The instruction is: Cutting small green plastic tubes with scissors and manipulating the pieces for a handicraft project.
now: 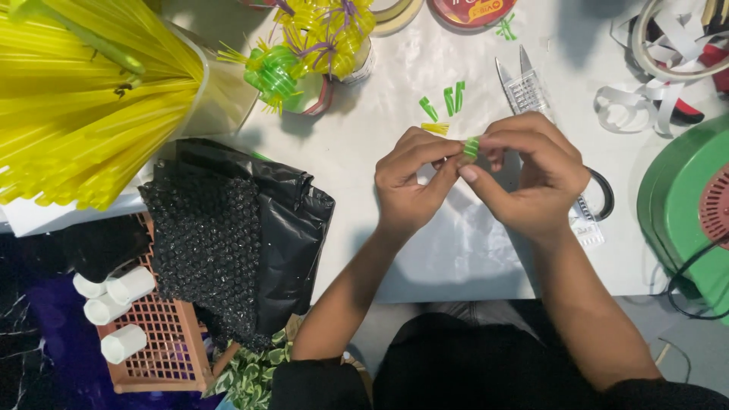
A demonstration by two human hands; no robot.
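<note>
Both forearms reach from the dark-clothed lap up over the white worktop (456,250). Largest nearby: a bundle of yellow straws (76,106), black bubble wrap (209,243), then scissors (531,99) behind the hands. Step in hand, as judged: working a short green straw piece (471,147) between the fingertips above mid-worktop. Left hand (410,178) and right hand (528,171) are each closed narrowly, pinching its opposite ends. Further shaping would call for a firm pinch and small finger turns. Cut green bits (448,101) lie just beyond.

White table (425,250): scissors (531,95), green straw bits (448,100), probably tape (399,14).
</note>
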